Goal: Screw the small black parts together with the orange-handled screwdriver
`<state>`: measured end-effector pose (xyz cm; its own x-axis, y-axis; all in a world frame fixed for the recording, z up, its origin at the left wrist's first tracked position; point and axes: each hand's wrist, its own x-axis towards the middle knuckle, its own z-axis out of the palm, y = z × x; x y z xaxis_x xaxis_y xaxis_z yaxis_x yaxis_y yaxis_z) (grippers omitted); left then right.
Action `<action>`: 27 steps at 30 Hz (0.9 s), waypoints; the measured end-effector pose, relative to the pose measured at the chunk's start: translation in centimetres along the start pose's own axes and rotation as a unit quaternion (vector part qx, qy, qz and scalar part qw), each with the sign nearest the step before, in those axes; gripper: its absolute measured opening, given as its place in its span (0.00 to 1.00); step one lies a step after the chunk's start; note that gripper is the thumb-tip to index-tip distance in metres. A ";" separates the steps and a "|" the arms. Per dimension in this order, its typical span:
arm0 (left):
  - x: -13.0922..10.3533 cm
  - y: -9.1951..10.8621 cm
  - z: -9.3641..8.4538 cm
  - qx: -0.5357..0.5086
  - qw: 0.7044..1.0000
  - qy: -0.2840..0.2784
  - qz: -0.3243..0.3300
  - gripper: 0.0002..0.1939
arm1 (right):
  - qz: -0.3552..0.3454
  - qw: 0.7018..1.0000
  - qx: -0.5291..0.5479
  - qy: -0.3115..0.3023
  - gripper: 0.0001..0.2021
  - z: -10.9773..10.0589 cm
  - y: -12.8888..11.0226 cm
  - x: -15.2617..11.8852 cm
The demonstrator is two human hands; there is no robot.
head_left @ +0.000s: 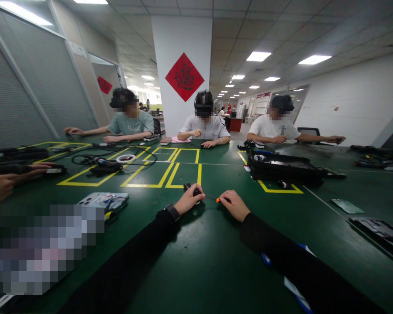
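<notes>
In the head view, my right hand is closed around a screwdriver with an orange and black handle. Its thin shaft points left toward my left hand. My left hand grips a small black part, partly covered by the fingers; its exact kind does not show. The shaft's tip reaches the left fingertips, and whether it touches the part cannot be made out. Both hands are just above the green table, and a dark band circles my left wrist.
A black tray-like housing lies to the right, near a green packet. Cables and a white tape roll lie left, beyond a light-blue case. Blue-and-white strips sit beside my right forearm. Several people work around the table.
</notes>
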<state>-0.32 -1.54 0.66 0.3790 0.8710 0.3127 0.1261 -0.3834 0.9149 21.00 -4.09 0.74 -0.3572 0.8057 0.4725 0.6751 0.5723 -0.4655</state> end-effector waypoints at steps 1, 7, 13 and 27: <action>0.0 -0.1 0.0 0.001 1.000 0.004 -0.002 0.10 | -0.003 1.000 0.002 0.000 0.09 0.0 0.0 0.0; 0.3 -0.4 0.1 -0.004 1.000 0.013 -0.018 0.10 | 0.018 0.999 0.030 0.002 0.06 0.0 -0.1 -0.4; 0.2 -0.3 -0.1 -0.005 1.000 -0.002 0.006 0.09 | 0.031 0.999 0.032 0.014 0.08 0.1 0.0 -0.3; 0.0 -0.2 -0.2 -0.001 1.000 0.003 0.001 0.11 | 0.042 0.999 0.023 0.008 0.07 0.0 0.2 -0.3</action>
<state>-0.48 -1.40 0.53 0.3741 0.8720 0.3156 0.1234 -0.3841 0.9150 21.27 -4.22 0.50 -0.2902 0.8483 0.4429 0.6709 0.5104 -0.5379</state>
